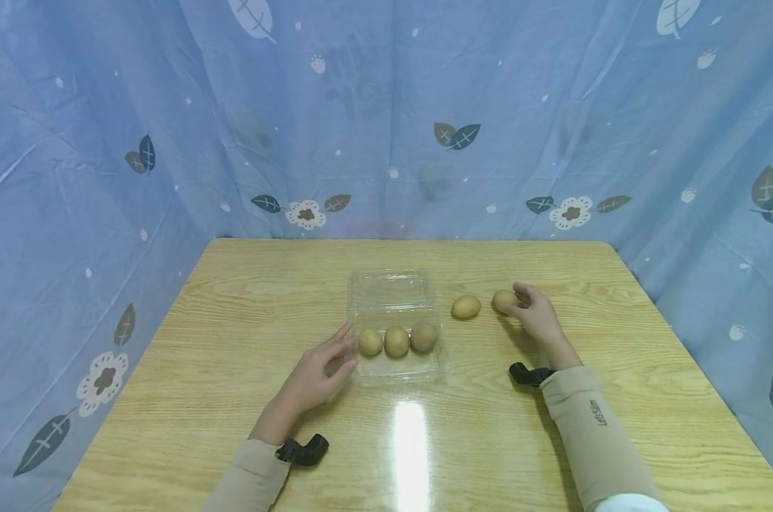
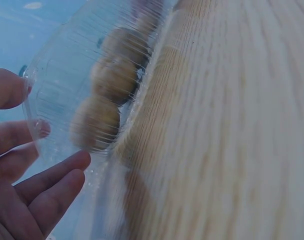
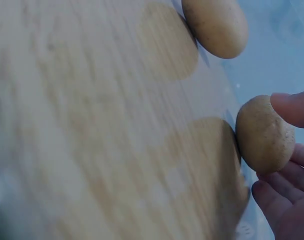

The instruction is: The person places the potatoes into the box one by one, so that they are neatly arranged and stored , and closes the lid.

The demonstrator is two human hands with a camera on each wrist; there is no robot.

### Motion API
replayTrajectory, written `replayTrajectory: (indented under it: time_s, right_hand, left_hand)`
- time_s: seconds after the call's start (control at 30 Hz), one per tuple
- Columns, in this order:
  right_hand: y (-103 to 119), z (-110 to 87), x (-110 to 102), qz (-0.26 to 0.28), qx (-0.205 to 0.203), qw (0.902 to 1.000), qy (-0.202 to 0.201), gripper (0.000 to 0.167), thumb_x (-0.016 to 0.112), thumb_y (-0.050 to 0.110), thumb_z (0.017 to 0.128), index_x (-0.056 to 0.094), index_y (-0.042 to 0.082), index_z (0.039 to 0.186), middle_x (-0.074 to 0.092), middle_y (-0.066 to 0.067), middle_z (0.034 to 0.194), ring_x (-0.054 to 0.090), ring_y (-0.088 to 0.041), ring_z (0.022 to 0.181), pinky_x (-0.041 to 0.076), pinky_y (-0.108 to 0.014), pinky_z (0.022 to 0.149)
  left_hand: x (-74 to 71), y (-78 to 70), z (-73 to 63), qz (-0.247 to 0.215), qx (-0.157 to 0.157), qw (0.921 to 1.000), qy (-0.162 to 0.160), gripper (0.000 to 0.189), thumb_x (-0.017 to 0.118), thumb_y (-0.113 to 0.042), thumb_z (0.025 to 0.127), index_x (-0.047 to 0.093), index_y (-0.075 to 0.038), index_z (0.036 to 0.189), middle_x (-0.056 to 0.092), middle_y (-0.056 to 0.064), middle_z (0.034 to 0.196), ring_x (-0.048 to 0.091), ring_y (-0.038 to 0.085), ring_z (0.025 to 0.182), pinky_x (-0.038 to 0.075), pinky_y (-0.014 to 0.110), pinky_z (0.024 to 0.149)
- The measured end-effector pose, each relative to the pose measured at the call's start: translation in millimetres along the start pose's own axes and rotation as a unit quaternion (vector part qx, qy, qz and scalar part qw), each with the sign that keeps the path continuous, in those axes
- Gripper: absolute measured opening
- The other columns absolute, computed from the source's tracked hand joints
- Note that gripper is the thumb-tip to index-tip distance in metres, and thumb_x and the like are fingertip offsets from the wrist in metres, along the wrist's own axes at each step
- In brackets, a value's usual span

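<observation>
A clear plastic clamshell box (image 1: 399,366) lies with its lid (image 1: 389,289) folded back on the wooden table. Three potatoes sit in a row inside: a left potato (image 1: 370,342), a middle potato (image 1: 397,342) and a right potato (image 1: 424,336). My left hand (image 1: 312,377) is at the box's left side, fingers extended and fingertips right at the clear wall (image 2: 57,75). To the right of the box, my right hand (image 1: 536,316) has thumb and fingers around a potato (image 3: 264,134) resting on the table. Another potato (image 1: 466,307) lies between that one and the box.
The wooden table (image 1: 252,291) ends at the back against a blue curtain (image 1: 386,163) with leaf and flower prints, which also hangs at both sides. A bright reflection shows on the tabletop in front of the box. Each wrist wears a black camera mount (image 1: 306,450).
</observation>
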State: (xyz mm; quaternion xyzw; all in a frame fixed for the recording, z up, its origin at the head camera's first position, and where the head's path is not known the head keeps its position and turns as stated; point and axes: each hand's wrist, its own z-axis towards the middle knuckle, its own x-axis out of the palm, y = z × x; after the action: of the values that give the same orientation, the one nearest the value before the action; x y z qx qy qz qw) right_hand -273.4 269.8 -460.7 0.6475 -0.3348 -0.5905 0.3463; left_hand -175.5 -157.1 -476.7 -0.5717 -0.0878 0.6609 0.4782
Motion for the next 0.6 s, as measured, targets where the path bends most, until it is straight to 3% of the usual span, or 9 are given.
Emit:
replayTrajectory:
  time_s: [0.37, 0.6]
  right_hand:
    - [-5, 2.6, 7, 0.003, 0.0, 1.0, 0.002, 0.063, 0.058, 0.011, 0.094, 0.027, -0.004, 0.146, 0.033, -0.028, 0.147, 0.037, -0.043, 0.132, 0.04, -0.053, 0.107]
    - [-9, 2.4, 11, 0.034, 0.0, 0.9992, -0.021, 0.063, 0.06, 0.01, 0.092, 0.029, -0.002, 0.146, 0.038, -0.025, 0.145, 0.041, -0.04, 0.129, 0.04, -0.05, 0.107]
  left_hand:
    - [1.2, -0.1, -0.2, -0.005, -0.004, 1.0, 0.001, 0.044, 0.055, -0.022, 0.097, 0.049, -0.002, 0.136, 0.029, 0.009, 0.154, 0.06, 0.026, 0.116, 0.053, 0.032, 0.095]
    - [0.8, 0.0, -0.1, -0.012, -0.006, 0.9999, 0.001, 0.045, 0.055, -0.023, 0.097, 0.049, -0.003, 0.137, 0.029, 0.011, 0.154, 0.059, 0.027, 0.116, 0.053, 0.032, 0.095]
